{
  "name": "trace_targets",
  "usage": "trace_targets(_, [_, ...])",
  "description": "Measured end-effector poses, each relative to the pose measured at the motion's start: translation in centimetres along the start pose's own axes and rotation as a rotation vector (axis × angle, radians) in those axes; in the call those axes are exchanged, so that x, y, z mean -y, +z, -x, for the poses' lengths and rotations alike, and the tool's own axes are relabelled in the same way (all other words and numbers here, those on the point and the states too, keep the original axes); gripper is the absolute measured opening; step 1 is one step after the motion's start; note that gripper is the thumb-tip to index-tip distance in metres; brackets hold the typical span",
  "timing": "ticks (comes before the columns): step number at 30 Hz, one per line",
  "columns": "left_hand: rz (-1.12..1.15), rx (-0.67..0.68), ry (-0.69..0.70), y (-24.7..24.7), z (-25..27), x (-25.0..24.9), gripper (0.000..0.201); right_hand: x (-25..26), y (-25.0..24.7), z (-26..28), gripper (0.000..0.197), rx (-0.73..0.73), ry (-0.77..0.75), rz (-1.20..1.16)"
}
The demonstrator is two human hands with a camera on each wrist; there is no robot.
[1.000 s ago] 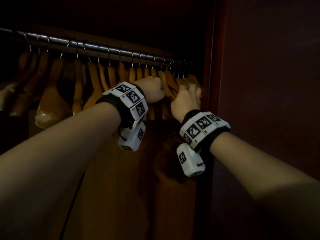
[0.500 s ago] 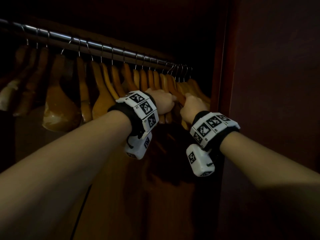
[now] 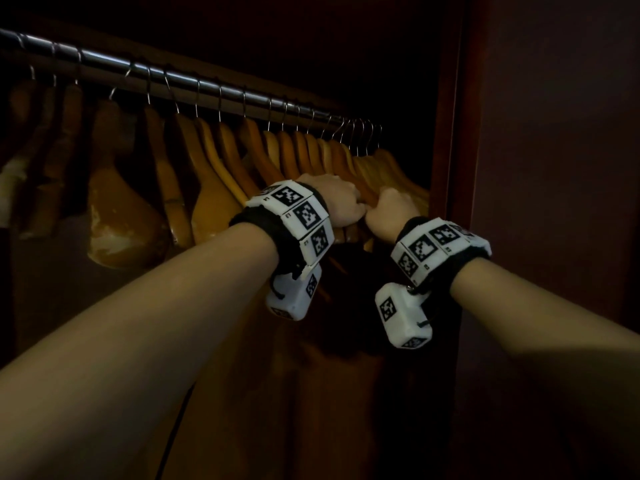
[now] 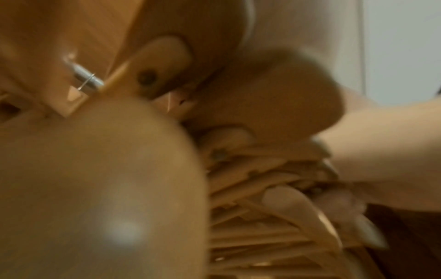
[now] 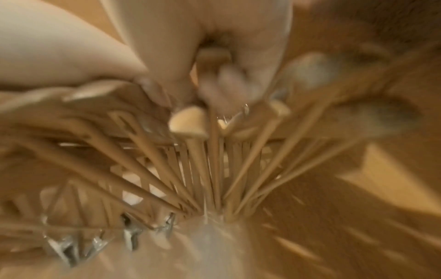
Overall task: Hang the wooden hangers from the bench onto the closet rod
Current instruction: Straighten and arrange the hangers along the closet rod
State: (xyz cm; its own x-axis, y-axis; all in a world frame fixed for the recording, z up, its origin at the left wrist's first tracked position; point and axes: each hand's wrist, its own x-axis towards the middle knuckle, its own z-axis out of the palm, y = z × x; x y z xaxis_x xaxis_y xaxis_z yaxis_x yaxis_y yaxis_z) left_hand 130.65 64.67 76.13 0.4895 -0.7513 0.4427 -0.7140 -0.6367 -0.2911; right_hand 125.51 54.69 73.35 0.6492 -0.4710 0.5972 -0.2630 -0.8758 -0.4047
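A: Where do we find the wooden hangers (image 3: 374, 164) against our hands?
B: They hang from the closet rod (image 3: 180, 79), packed tight at its right end. Our left hand (image 3: 337, 199) and right hand (image 3: 389, 211) sit side by side, knuckles nearly touching, both among the lower arms of that bunch.
A: How do our fingers lie?
B: The right wrist view, though blurred, shows our right fingers (image 5: 229, 75) curled round one hanger's arm. The left hand looks fisted on the hangers from above, but its grip is hidden; we cannot tell.
A: And the hangers themselves?
B: Pale orange-brown wood with thin metal hooks (image 3: 360, 133), slanting and overlapping near our hands, spaced wider further left.
A: What else surrounds us?
B: Broad-shouldered hangers (image 3: 117, 216) with worn pale patches hang far left. The dark closet side panel (image 3: 450, 133) stands just right of the bunch, close to our right hand.
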Motion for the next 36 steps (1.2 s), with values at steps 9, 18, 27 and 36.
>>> trace_targets(9, [0.064,-0.045,-0.044,-0.1,-0.1,0.3,0.039,0.6,-1.2,-0.4,0.033,-0.130,0.000,-0.033])
trace_targets(18, [0.064,-0.010,-0.056,-0.1,0.0,0.6,0.042,0.5,-2.4,0.2,0.030,-0.143,-0.008,0.094])
trace_targets(27, [0.032,0.017,-0.068,-0.5,0.8,1.0,0.043,0.7,-1.1,0.9,0.042,-0.148,-0.021,0.239])
trace_targets(36, [0.011,0.053,-0.059,-0.5,0.9,0.7,0.045,1.4,0.7,2.0,0.041,-0.115,-0.045,0.249])
